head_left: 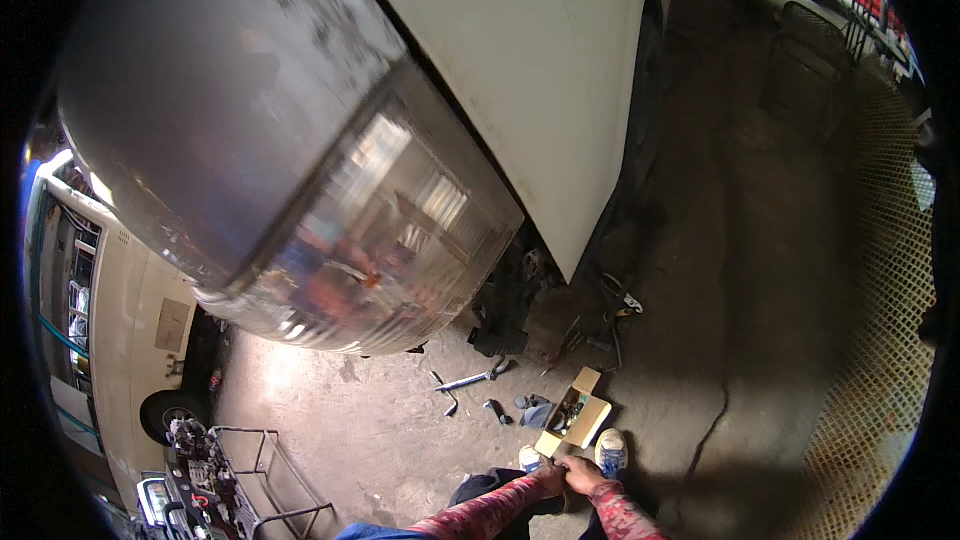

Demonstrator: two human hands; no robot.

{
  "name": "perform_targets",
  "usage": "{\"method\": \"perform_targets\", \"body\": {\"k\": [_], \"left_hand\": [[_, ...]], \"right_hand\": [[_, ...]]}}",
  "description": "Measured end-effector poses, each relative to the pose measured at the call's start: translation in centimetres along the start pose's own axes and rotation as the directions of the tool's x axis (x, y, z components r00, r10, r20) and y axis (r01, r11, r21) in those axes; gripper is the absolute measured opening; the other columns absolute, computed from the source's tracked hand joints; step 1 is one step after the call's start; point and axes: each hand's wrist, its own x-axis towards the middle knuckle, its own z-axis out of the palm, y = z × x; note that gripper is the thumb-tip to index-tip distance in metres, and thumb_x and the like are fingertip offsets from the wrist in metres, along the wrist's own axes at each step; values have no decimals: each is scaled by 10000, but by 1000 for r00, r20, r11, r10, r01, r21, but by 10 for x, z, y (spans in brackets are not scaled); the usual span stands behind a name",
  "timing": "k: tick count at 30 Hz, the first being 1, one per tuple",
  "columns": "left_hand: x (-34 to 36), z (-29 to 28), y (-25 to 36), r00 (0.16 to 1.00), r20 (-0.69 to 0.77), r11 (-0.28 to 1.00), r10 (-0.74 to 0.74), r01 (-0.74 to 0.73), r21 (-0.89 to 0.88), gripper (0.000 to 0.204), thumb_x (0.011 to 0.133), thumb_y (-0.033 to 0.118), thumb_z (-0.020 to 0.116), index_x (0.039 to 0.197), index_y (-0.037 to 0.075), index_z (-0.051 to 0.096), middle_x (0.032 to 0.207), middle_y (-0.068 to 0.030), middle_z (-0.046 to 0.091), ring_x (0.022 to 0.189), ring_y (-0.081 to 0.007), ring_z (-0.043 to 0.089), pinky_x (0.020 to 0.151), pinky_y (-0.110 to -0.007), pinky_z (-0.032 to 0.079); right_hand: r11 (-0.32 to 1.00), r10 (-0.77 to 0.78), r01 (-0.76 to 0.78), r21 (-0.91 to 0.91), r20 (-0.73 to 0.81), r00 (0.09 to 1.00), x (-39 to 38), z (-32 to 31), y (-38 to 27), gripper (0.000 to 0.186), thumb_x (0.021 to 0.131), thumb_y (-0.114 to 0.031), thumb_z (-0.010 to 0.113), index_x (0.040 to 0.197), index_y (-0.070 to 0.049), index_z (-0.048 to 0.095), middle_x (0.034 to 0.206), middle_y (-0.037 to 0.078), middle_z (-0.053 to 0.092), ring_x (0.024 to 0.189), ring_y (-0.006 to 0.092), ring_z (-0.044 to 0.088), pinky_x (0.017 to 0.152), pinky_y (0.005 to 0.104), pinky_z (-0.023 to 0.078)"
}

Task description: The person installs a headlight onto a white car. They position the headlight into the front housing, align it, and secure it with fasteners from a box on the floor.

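My left hand (549, 481) and my right hand (584, 474) meet low in the middle of the view, both sleeves red and patterned. Their fingers close on the near edge of a small open cardboard box (590, 418) with dark small parts inside. The box sits above my two white and blue shoes (612, 450). What lies under my fingers is too small to make out.
A white car's headlight (380, 240) and fender (540, 70) fill the upper left, very close. A chrome wrench (468, 381) and dark parts lie on the concrete floor. A beige car (120, 310) and a metal rack (262, 485) stand at left, mesh flooring (880, 340) at right.
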Motion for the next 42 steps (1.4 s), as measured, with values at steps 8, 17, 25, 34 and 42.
{"method": "perform_targets", "body": {"k": [8, 17, 25, 34, 42], "left_hand": [[-178, -94, 25, 859, 125, 761, -497, 500, -412, 446, 930, 513, 579, 1209, 185, 696, 1177, -149, 710, 1128, -334, 653, 981, -436, 504], [-339, -221, 72, 754, -97, 649, -650, 484, -587, 728, 868, 712, 579, 1228, 88, 689, 1234, -225, 673, 1189, -379, 625, 1012, -426, 489], [-402, -312, 130, 654, -455, 656, -605, 86, -750, 664, 928, 579, 635, 1186, -31, 673, 1097, -210, 720, 1069, -287, 683, 922, -389, 527], [-481, -445, 126, 373, -770, 663, -517, -395, -636, 544, 1030, 452, 539, 884, -49, 691, 747, -80, 681, 686, -148, 627, 652, -303, 499], [-497, -484, 119, 345, -837, 765, -425, -357, -536, 493, 1005, 417, 607, 807, -27, 685, 620, -73, 643, 512, -148, 610, 487, -328, 485]], "right_hand": [[964, 248, -261, 55, -546, 800, -168, -105, -61, 234, 888, -204, 609, 1097, -160, 705, 952, 169, 730, 912, 372, 701, 810, 478, 551], [979, 205, -170, 116, -462, 863, -226, -192, -178, 359, 877, -338, 689, 1126, -79, 681, 1029, 166, 726, 970, 325, 703, 863, 412, 548], [980, -161, 183, 79, -228, 960, -176, -179, -386, 725, 851, -496, 720, 1327, 32, 573, 1267, 240, 644, 1212, 357, 603, 1044, 404, 453], [880, -285, 472, 50, -740, 609, -149, -88, -578, 1039, 834, -452, 774, 1540, 56, 205, 1571, 322, 249, 1472, 445, 250, 1207, 477, 234], [890, -123, 452, 59, -923, 364, -101, -49, -617, 1067, 857, -431, 761, 1556, 74, 131, 1590, 340, 192, 1493, 470, 179, 1222, 485, 181]]}}
